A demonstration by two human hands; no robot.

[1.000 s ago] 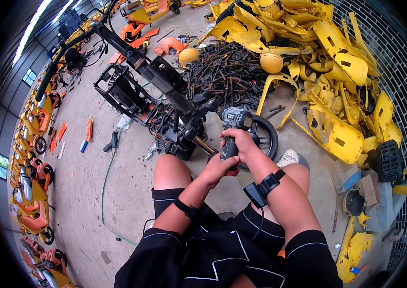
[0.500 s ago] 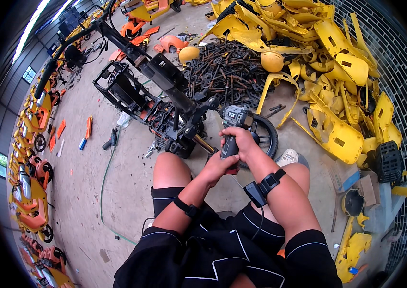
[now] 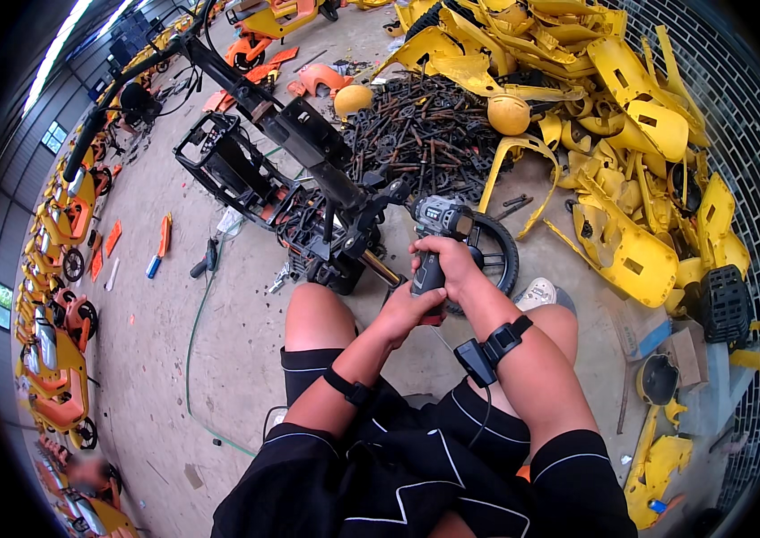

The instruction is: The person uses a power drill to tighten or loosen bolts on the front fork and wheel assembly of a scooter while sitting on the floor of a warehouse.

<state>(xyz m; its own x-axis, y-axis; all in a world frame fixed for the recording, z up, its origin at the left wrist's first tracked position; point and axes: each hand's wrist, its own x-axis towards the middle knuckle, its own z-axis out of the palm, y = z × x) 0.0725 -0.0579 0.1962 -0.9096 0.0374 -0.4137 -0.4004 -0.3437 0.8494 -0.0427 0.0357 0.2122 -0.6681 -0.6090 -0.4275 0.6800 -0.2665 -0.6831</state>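
Both my hands are closed on a grey and black cordless impact wrench [image 3: 441, 215]. My right hand [image 3: 453, 264] wraps its grip just below the tool's body. Lower down, my left hand [image 3: 405, 314] is closed around the bottom of the handle, near the red-edged base. The wrench's nose is up against the black front fork area of a stripped scooter frame [image 3: 295, 148]; whether it sits on a fastener cannot be made out. A black-tyred wheel [image 3: 510, 260] lies right behind the tool. One bronze fork tube [image 3: 382, 267] shows to the left of my hands.
A heap of rusty metal parts [image 3: 425, 134] lies beyond the frame. Yellow plastic panels [image 3: 617, 238] are piled at the right by a brick wall [image 3: 729, 81]. Another power tool [image 3: 208, 260] and a green hose [image 3: 191, 350] lie on the left floor. Scooters [image 3: 61, 359] line the left side.
My hands and the wrench hold almost the same place. A blurred patch now shows among the scooters at the lower left.
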